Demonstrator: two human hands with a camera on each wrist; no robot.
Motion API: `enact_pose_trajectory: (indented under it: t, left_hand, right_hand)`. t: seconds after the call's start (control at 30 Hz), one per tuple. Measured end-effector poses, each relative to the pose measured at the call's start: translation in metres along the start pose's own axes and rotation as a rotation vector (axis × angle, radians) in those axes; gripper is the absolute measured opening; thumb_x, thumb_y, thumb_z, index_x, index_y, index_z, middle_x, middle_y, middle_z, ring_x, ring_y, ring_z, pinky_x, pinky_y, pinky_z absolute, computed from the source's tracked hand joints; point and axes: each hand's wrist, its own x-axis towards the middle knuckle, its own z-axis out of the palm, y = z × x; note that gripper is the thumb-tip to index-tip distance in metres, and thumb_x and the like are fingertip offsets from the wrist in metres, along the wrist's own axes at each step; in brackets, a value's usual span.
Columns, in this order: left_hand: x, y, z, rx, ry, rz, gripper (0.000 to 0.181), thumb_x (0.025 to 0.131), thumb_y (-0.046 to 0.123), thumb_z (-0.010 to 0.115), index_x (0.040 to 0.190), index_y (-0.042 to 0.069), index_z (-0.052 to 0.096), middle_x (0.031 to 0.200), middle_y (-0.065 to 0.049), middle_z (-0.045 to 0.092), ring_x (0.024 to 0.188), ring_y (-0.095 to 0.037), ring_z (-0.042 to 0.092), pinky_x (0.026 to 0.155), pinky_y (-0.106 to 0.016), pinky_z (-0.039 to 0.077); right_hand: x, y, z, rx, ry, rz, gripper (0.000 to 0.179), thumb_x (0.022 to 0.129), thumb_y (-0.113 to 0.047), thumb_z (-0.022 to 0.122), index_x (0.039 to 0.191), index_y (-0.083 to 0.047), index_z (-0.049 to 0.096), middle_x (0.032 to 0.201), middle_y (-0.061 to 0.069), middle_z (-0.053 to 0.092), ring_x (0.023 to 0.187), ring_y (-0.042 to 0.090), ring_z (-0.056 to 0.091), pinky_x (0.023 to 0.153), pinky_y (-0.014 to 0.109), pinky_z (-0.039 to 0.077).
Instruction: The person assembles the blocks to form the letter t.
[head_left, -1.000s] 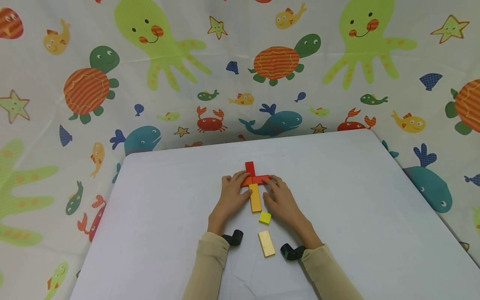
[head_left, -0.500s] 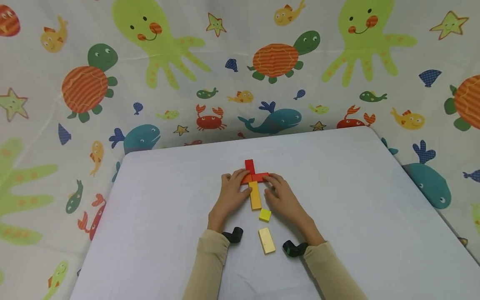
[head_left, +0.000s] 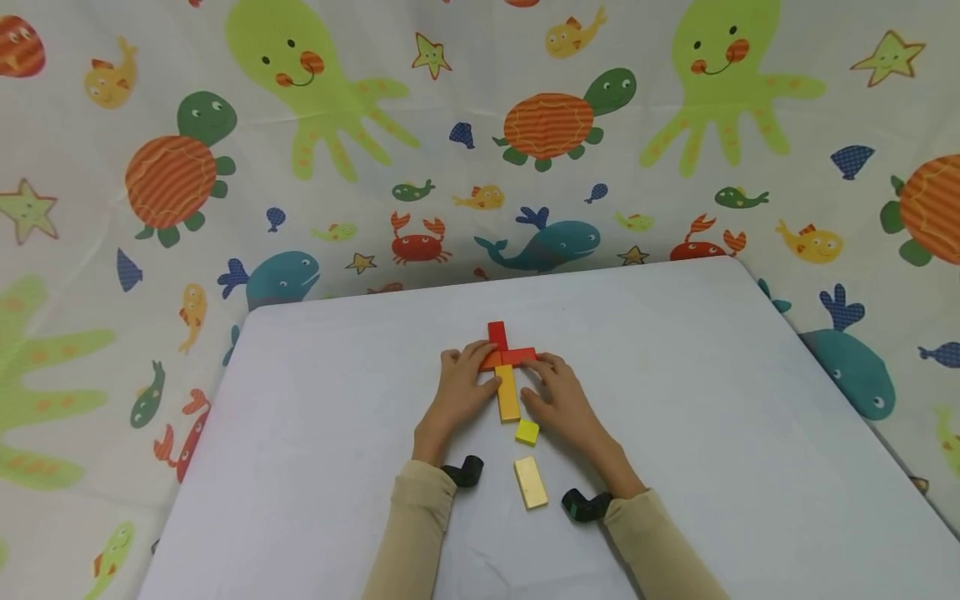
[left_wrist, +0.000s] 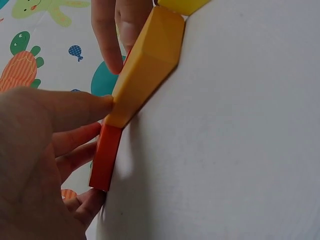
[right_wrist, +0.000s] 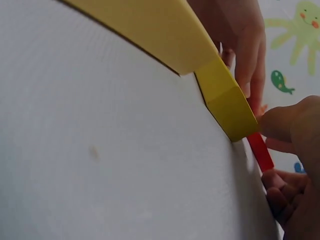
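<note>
Flat wooden blocks lie on the white table. At the top is a red block (head_left: 497, 334), with a second red block (head_left: 519, 357) crosswise below it and an orange block (head_left: 491, 361) to its left. A yellow-orange block (head_left: 507, 393) runs down from their junction, with a yellow cube (head_left: 527, 432) near its lower end. My left hand (head_left: 459, 392) holds the orange block with curved fingers; its thumb touches the yellow-orange block's left side. My right hand (head_left: 562, 402) touches the crosswise red block's right end with its fingertips, its thumb beside the yellow-orange block.
A pale yellow block (head_left: 531, 482) lies apart, nearer the person, between the forearms. Each wrist carries a black camera mount, the left one (head_left: 463, 472) and the right one (head_left: 586, 505). Behind the table (head_left: 330, 400) hangs a cloth printed with sea animals (head_left: 450, 125).
The hands and blocks keep nearly the same places. My right thumb has shifted slightly nearer the yellow-orange block. The whole view moves a little with the head.
</note>
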Motion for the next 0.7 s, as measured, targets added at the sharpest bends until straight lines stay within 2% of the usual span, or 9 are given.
enact_pose_trajectory:
  t: [0.23, 0.33, 0.43, 0.57, 0.7]
  left_hand:
    - [0.000, -0.002, 0.001, -0.004, 0.004, 0.010, 0.058, 0.097, 0.023, 0.069, 0.152, 0.013, 0.054, 0.161, -0.009, 0.047, 0.139, -0.043, 0.033, 0.114, -0.059, 0.037]
    - [0.000, 0.000, 0.001, -0.008, 0.000, 0.005, 0.058, 0.097, 0.024, 0.068, 0.152, 0.013, 0.053, 0.161, -0.009, 0.047, 0.139, -0.042, 0.033, 0.113, -0.058, 0.038]
    - [-0.001, 0.002, 0.001, -0.011, 0.003, 0.003, 0.058, 0.098, 0.025, 0.068, 0.152, 0.013, 0.053, 0.161, -0.009, 0.047, 0.139, -0.042, 0.033, 0.113, -0.058, 0.039]
    - [0.000, 0.003, 0.001, -0.003, 0.010, -0.007, 0.058, 0.097, 0.025, 0.068, 0.152, 0.014, 0.053, 0.161, -0.009, 0.047, 0.139, -0.042, 0.034, 0.113, -0.057, 0.040]
    - [0.000, 0.002, 0.002, -0.004, 0.006, -0.013, 0.058, 0.097, 0.025, 0.068, 0.152, 0.014, 0.053, 0.161, -0.009, 0.047, 0.140, -0.041, 0.033, 0.113, -0.057, 0.040]
  right_hand:
    - [0.000, -0.003, 0.002, -0.029, 0.002, 0.005, 0.061, 0.097, -0.027, 0.074, 0.151, -0.011, 0.053, 0.159, 0.022, 0.042, 0.146, 0.044, 0.043, 0.118, 0.065, 0.039]
    - [-0.001, -0.003, 0.000, -0.027, -0.010, 0.019, 0.060, 0.097, -0.027, 0.073, 0.151, -0.012, 0.052, 0.160, 0.021, 0.042, 0.147, 0.042, 0.043, 0.118, 0.062, 0.039]
    - [-0.002, -0.003, -0.002, -0.014, -0.016, 0.025, 0.058, 0.097, -0.026, 0.073, 0.150, -0.013, 0.053, 0.159, 0.019, 0.043, 0.144, 0.039, 0.046, 0.116, 0.058, 0.045]
    - [-0.006, -0.003, -0.006, 0.017, -0.025, 0.011, 0.054, 0.098, -0.024, 0.073, 0.148, -0.013, 0.055, 0.155, 0.017, 0.047, 0.130, 0.034, 0.056, 0.108, 0.050, 0.053]
    - [-0.013, -0.001, -0.008, 0.023, -0.043, -0.002, 0.049, 0.098, -0.023, 0.073, 0.145, -0.014, 0.059, 0.146, 0.014, 0.056, 0.116, 0.027, 0.060, 0.101, 0.046, 0.056]
